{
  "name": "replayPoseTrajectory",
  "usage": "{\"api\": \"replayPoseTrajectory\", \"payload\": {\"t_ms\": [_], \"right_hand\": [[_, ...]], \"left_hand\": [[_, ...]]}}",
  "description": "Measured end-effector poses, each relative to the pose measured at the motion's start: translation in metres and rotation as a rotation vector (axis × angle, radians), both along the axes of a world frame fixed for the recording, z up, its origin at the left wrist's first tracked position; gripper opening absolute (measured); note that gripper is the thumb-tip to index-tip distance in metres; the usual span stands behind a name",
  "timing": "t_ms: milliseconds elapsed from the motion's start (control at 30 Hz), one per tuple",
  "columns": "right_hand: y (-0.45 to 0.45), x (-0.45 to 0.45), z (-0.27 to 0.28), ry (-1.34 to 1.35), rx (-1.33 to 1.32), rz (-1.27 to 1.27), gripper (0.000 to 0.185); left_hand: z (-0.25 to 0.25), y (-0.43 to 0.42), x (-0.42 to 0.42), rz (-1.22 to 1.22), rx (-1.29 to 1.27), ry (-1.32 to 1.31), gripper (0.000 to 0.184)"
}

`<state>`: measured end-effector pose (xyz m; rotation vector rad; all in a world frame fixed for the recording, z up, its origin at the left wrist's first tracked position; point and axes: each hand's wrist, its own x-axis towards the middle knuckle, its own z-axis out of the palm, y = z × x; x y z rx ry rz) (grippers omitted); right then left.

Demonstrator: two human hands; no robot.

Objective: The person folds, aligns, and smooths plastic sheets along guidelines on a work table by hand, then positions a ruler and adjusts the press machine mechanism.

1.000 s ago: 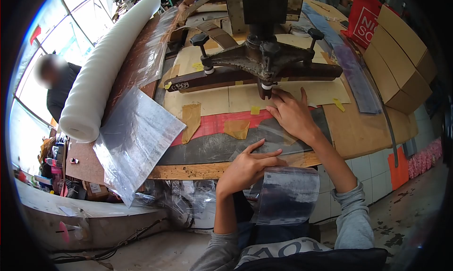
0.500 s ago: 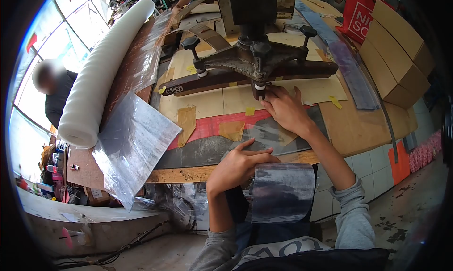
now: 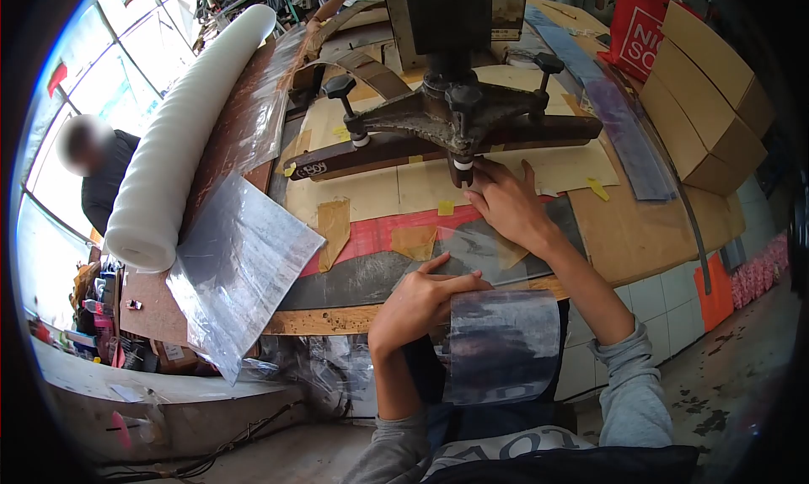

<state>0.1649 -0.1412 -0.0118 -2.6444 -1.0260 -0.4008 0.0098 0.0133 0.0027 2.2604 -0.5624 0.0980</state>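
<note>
A clear plastic sheet (image 3: 504, 341) hangs over the table's front edge, its upper part lying on the dark mat (image 3: 362, 280). My left hand (image 3: 417, 305) rests on the sheet's left side at the edge, fingers apart. My right hand (image 3: 506, 199) reaches to the dark press bar (image 3: 539, 132), its fingers spread near the white-tipped prong of the press head (image 3: 459, 113); the fingertips are partly hidden there. Under the bar lies a cream board (image 3: 362, 185), with a red strip (image 3: 371, 238) and pieces of brown tape (image 3: 334, 231) in front.
Stacked clear sheets (image 3: 244, 265) and a long white foam roll (image 3: 190, 139) lie at the left. Cardboard boxes (image 3: 704, 105), a red bag (image 3: 632, 33) and bluish plastic strips (image 3: 628, 139) are at the right. A person (image 3: 105, 172) is beyond the roll; another person's arm (image 3: 329, 10) shows at the back.
The view has shifted slightly, moving the table and press a little leftward in the picture. Both hands stay almost in the same places, and the hanging sheet has swung slightly.
</note>
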Motion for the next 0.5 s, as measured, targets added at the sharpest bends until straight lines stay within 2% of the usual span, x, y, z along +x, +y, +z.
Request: {"api": "replayPoseTrajectory", "payload": {"t_ms": [100,200,300,400,500], "right_hand": [[0.0017,0.0017,-0.003,-0.021,-0.003,-0.006,0.038],[0.0024,0.0021,-0.0044,-0.036,0.011,-0.007,0.037],[0.0028,0.0018,-0.0076,-0.038,0.044,-0.008,0.037],[0.003,0.0026,-0.0066,-0.037,0.072,0.008,0.036],[0.0021,0.0066,-0.0068,0.0,0.111,0.055,0.036]], "left_hand": [[-0.005,-0.0043,0.0021,0.061,-0.098,-0.11,0.026],[-0.0059,-0.0055,0.0013,0.083,-0.103,-0.112,0.023],[-0.0044,-0.004,-0.0001,0.074,-0.093,-0.044,0.029],[-0.0062,-0.0037,0.0013,0.092,-0.082,-0.036,0.027],[-0.0114,-0.0043,0.0037,0.106,-0.069,-0.097,0.04]]}}
